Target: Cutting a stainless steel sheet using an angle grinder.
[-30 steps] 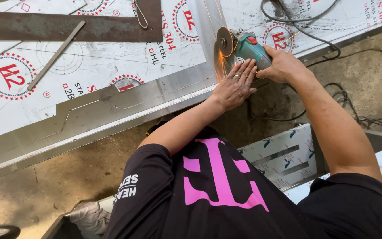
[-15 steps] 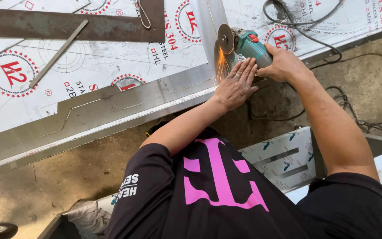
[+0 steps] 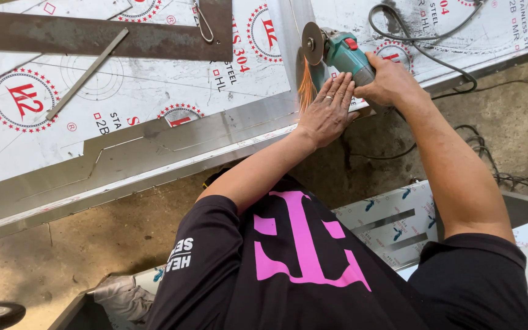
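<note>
**Angle grinder at the edge of a steel sheet, two hands engaged**

Black shirt [image 3: 313, 275]: nearest the camera, short-sleeved, with a large pink figure on the back and white lettering on the left sleeve. Both bare forearms reach up and away from it.

Film-covered panels [image 3: 392, 223]: lying low at the right, beside the shirt, partly hidden by the right arm.

Concrete floor [image 3: 117, 226]: bare, stained, running between the shirt and the sheet.

Left hand [image 3: 328, 113]: open, fingers spread flat, palm down on the sheet's near edge, a ring on one finger. It lies just beside the grinder body, fingertips touching or all but touching it.

Right hand [image 3: 389, 79]: clenched around the rear of the angle grinder, grasping it from the right.

Angle grinder [image 3: 343, 55]: teal body, red switch on top, disc [image 3: 311, 43] upright at its left end, set against the bare metal strip of the sheet. Orange sparks [image 3: 305, 91] fall from the disc toward the near edge.

Steel sheet [image 3: 154, 104]: large, covered in white protective film with red round marks, the film stripped along the near edge.

Black cable [image 3: 423, 36]: looped on the sheet behind the grinder, trailing off onto the floor at the right.

Rusty flat bar [image 3: 93, 33]: lying farthest off, across the sheet's upper left, with a narrow metal strip [image 3: 87, 73] slanting just below it.
</note>
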